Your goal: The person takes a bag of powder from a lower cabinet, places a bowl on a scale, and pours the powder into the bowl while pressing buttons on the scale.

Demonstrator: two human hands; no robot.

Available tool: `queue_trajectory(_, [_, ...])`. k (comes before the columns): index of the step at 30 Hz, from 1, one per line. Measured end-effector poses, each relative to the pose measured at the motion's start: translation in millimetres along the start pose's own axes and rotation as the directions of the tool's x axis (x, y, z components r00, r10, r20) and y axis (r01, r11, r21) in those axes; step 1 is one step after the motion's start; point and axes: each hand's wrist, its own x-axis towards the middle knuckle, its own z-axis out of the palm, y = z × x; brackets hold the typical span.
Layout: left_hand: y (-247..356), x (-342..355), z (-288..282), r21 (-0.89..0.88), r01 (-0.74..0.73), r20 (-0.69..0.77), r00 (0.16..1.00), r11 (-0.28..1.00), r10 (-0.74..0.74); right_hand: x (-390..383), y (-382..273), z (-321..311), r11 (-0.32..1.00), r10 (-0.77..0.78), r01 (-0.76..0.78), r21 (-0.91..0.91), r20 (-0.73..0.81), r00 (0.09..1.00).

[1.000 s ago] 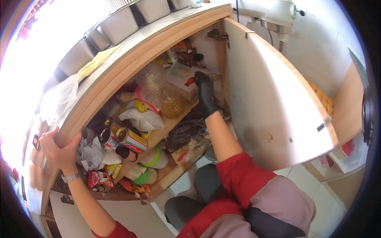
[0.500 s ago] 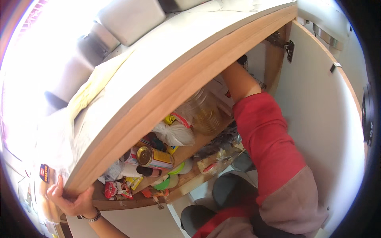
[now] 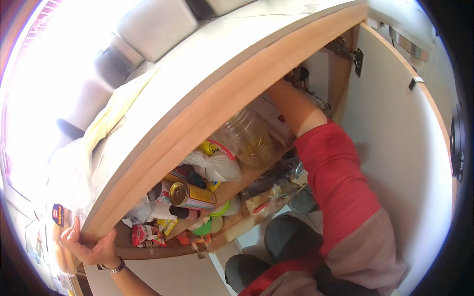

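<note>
My left hand (image 3: 93,250) is closed round the near left corner of the wood-edged countertop (image 3: 163,140), thumb on one side and fingers on the other. A metal-banded watch (image 3: 116,267) sits on that wrist. My right forearm (image 3: 296,111), its red sleeve (image 3: 333,160) pushed up, reaches deep into the open cupboard under the counter. The right hand itself is hidden behind the counter's edge, so its hold cannot be seen. Nearest to that arm are a large clear ribbed plastic jar (image 3: 247,138) and a dark-topped container (image 3: 298,76) at the back.
On the shelf lie a gold-topped can (image 3: 190,195), a knotted white bag (image 3: 217,165), a red packet (image 3: 147,236) and green-rimmed lids (image 3: 210,224). The cupboard door (image 3: 395,133) stands open at right. A yellow cloth (image 3: 116,111) drapes over the counter.
My right forearm has shifted slightly left, deeper under the counter, and more of the dark-topped container shows. The view has moved a little; my left hand keeps its grip.
</note>
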Motion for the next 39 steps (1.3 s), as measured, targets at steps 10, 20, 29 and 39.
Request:
queue_trajectory(10, [-1,-1,5,0.030,0.003,-0.012,1.000,1.000,-0.002,-52,-39,-69,0.989,-0.069,0.077,0.130,-0.065,0.995])
queue_trajectory(20, [-3,-1,7,-0.013,0.013,-0.048,0.999,1.000,-0.014,-77,-53,-95,0.997,0.000,-0.001,0.080,0.018,1.000])
queue_trajectory(29, [4,2,1,-0.014,0.035,-0.025,0.999,0.999,-0.035,-166,-65,-138,0.954,0.113,0.020,0.300,-0.421,0.900])
queue_trajectory(39, [34,6,-7,-0.042,0.249,0.031,0.968,0.968,-0.248,-221,-111,-259,0.954,0.177,-0.068,0.293,-0.366,0.914])
